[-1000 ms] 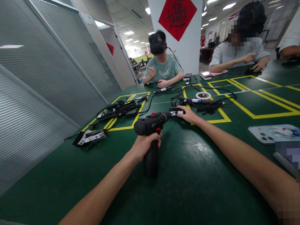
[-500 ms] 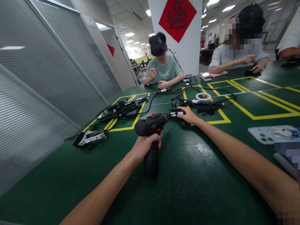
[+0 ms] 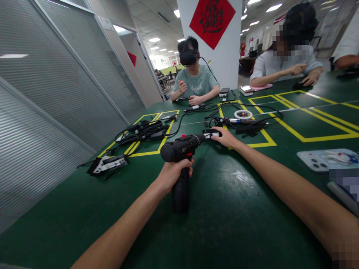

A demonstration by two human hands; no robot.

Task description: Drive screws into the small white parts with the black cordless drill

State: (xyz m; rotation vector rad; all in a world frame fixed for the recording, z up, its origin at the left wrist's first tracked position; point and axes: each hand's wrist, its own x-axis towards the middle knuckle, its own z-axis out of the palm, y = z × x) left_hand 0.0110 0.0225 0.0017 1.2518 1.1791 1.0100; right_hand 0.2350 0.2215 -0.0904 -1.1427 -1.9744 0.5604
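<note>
My left hand (image 3: 176,174) is wrapped round the grip of a black cordless drill (image 3: 180,148) with red buttons. The drill points away and to the right, and the base of its handle is low over the green table. At the drill's front end, my right hand (image 3: 225,137) grips a small black and white piece (image 3: 210,135) between thumb and fingers. The drill's tip meets this piece or lies right beside it; the exact contact is too small to tell.
Tangled black cables (image 3: 144,132) lie at left, near a black and white bracket-like part (image 3: 110,164). Beyond my right hand are a screwdriver-like tool (image 3: 240,121) and a white ring (image 3: 243,115). A phone (image 3: 327,160) lies at right. Two people sit across the green table (image 3: 230,227).
Both hands stay almost in place, with the drill and the small piece still held. The drill's chuck looks smoother now than before; the view has shifted very slightly.
</note>
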